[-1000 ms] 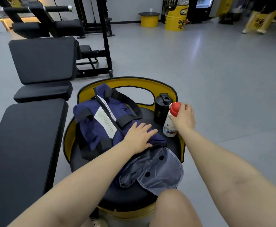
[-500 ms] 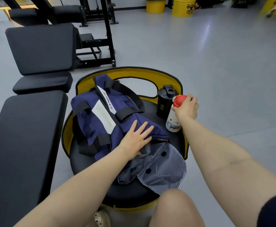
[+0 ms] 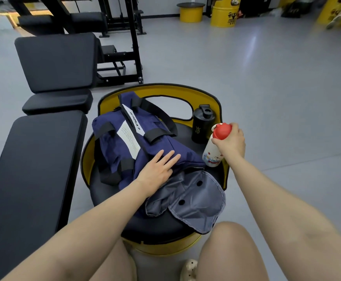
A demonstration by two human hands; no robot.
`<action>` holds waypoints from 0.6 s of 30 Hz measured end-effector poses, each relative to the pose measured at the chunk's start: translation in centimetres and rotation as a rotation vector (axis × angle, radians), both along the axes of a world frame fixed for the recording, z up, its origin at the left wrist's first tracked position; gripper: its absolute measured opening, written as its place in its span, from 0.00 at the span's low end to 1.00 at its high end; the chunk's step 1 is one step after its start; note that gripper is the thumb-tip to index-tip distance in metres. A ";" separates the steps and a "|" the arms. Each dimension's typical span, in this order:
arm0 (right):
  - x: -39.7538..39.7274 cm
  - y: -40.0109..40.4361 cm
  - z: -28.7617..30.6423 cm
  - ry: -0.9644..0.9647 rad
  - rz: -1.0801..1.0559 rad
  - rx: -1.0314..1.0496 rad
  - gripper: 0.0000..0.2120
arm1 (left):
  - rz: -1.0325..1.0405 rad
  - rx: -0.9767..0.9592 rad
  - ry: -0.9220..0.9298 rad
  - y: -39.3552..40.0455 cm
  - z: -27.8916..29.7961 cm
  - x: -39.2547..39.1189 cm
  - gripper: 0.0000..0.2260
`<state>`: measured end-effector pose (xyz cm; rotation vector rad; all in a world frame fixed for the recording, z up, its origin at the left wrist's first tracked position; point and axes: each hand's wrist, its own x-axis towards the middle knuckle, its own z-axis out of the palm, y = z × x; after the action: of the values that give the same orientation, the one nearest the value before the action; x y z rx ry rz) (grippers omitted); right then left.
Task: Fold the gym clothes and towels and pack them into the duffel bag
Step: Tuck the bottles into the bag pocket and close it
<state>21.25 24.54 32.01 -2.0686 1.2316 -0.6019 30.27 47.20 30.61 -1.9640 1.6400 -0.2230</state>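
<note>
1. Navy-blue fabric duffel bag with black webbing straps (image 3: 137, 142): one, lying on the round black-cushioned seat with a yellow backrest (image 3: 159, 92); grey lining flap (image 3: 198, 201) folded open at the near end.
2. Left hand (image 3: 157, 171): resting flat on top of the duffel bag, fingers straight and slightly spread.
3. Right hand (image 3: 231, 142): gripping the white bottle with a red cap and cartoon print (image 3: 214, 149), fingers curled round the neck just under the cap; bottle tilted, base on the seat at the right edge.
4. Black shaker bottle with flip lid (image 3: 203, 124): one, upright, just behind the white bottle, beside the bag.
5. Bottles counted: two. Bags counted: one.
6. Black padded workout bench (image 3: 33, 159): one, to the left of the seat.
7. Yellow drums (image 3: 224, 15): two plainly visible, far across the grey floor.
</note>
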 end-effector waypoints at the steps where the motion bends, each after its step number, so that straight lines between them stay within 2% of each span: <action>1: -0.7 0.4 0.4 -0.005 0.016 -0.016 0.34 | -0.002 0.016 -0.006 0.3 0.2 -0.3 0.17; 6: -3.9 2.7 2.3 -0.048 0.083 -0.074 0.34 | -0.051 -0.080 -0.042 1.5 1.5 -2.6 0.13; 14: -7.3 6.5 3.1 -0.078 0.227 -0.096 0.34 | 0.407 -0.068 0.162 2.3 -0.1 -4.1 0.16; 18: -6.9 7.8 2.2 -0.090 0.274 -0.099 0.34 | 0.463 -0.123 0.221 1.9 -1.7 -3.6 0.14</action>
<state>14.38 32.34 34.17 -2.2172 0.8631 -0.6300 26.70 49.07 28.93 -2.4700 1.2696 0.0770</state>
